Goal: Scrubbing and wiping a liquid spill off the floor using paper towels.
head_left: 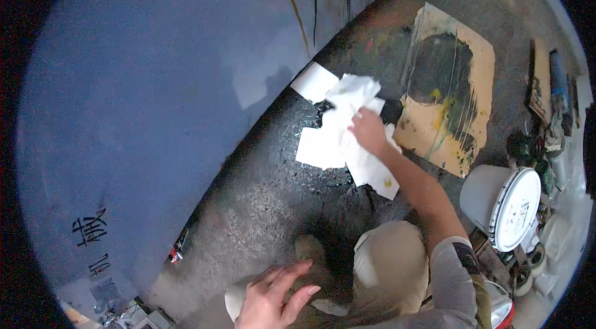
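Several white paper sheets [320, 148] lie overlapping on a wet, black-smeared patch of floor. My right hand [368, 130] reaches down to the crumpled white paper [354, 96] among them, its fingers closed against it. One strip below that hand carries a small yellow stain. Close to my body, over my bent legs, my left hand [273, 298] hangs in the air with thumb and fingers apart and nothing in it.
A large blue painted surface [149, 93] borders the dark floor on the left. Right of the papers lies a paint-stained tan sheet [481, 81]. A white lidded bucket [487, 195] and several tools, including a blue-handled one [559, 81], line the right side.
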Available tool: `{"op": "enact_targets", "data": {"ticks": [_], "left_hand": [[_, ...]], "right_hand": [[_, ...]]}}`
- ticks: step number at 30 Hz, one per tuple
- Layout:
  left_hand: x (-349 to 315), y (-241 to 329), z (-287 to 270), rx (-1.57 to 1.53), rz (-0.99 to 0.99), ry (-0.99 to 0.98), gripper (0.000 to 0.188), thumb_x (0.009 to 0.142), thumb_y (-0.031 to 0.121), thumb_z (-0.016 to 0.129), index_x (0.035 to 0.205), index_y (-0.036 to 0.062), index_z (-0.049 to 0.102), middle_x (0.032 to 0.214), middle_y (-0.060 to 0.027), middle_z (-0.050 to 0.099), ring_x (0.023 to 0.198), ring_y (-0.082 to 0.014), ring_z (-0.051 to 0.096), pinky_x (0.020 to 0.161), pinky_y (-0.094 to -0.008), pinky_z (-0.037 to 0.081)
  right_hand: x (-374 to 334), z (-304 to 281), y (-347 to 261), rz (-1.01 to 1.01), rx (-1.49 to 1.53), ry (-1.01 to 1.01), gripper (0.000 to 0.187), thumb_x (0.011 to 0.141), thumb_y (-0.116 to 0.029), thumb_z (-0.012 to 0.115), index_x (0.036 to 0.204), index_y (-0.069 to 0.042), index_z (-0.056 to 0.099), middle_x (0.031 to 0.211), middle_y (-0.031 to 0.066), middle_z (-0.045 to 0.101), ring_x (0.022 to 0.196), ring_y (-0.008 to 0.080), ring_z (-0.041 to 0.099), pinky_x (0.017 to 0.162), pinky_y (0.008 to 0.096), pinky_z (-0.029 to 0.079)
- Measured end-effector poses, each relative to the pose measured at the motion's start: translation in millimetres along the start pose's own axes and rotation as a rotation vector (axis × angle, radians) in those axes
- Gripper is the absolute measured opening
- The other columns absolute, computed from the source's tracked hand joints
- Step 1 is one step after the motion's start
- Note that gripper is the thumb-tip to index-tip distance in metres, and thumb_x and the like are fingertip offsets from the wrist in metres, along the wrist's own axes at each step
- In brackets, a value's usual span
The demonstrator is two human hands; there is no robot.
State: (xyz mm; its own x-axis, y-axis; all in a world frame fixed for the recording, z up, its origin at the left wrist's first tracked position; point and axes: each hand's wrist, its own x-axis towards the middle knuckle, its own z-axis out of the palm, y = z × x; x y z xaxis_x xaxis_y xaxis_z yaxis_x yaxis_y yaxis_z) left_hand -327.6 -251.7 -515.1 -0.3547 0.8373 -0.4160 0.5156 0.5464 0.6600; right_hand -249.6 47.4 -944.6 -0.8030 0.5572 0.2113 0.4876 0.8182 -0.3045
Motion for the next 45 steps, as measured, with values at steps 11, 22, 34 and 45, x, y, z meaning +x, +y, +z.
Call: {"op": "enact_targets", "data": {"ticks": [11, 22, 34, 45], "left_hand": [[-18, -5, -11, 0.014, 0.015, -0.005, 0.036, 0.083, 0.025, 0.079, 0.109, 0.0027, 0.069, 0.103, -0.0152, 0.072, 0.09, -0.0342, 0.071, 0.08, -0.0396, 0.056], [-30, 12, -29, -0.036, 0.022, 0.043, 0.032, 0.087, 0.018, 0.074, 0.115, 0.0029, 0.068, 0.098, -0.0141, 0.07, 0.087, -0.0346, 0.068, 0.076, -0.0413, 0.054], [-40, -55, -36, 0.026, -0.264, 0.033, 0.035, 0.086, 0.022, 0.074, 0.114, 0.0024, 0.068, 0.105, -0.0175, 0.07, 0.097, -0.037, 0.066, 0.085, -0.0418, 0.052], [-9, -37, -43, 0.062, -0.254, 0.035, 0.031, 0.086, 0.023, 0.073, 0.109, 0.0024, 0.069, 0.099, -0.0168, 0.071, 0.092, -0.0367, 0.067, 0.08, -0.0413, 0.053]], "right_hand": [[61, -2, -19, 0.201, -0.013, -0.115, 0.033, 0.084, -0.032, 0.072, 0.101, -0.004, 0.065, 0.114, 0.0162, 0.058, 0.098, 0.0355, 0.058, 0.081, 0.0455, 0.051], [12, -47, -21, 0.02, 0.063, -0.107, 0.038, 0.087, -0.038, 0.069, 0.104, -0.003, 0.065, 0.123, 0.0208, 0.058, 0.118, 0.037, 0.054, 0.101, 0.0448, 0.045], [183, 16, 77, 0.535, -0.058, -0.071, 0.074, 0.082, -0.055, 0.07, 0.141, -0.016, 0.05, 0.129, 0.0259, 0.052, 0.119, 0.0462, 0.051, 0.095, 0.0543, 0.049], [178, 36, 13, 0.151, -0.031, -0.239, 0.045, 0.086, -0.026, 0.066, 0.13, -0.018, 0.06, 0.135, 0.0185, 0.053, 0.117, 0.0387, 0.054, 0.096, 0.0478, 0.05]]}}
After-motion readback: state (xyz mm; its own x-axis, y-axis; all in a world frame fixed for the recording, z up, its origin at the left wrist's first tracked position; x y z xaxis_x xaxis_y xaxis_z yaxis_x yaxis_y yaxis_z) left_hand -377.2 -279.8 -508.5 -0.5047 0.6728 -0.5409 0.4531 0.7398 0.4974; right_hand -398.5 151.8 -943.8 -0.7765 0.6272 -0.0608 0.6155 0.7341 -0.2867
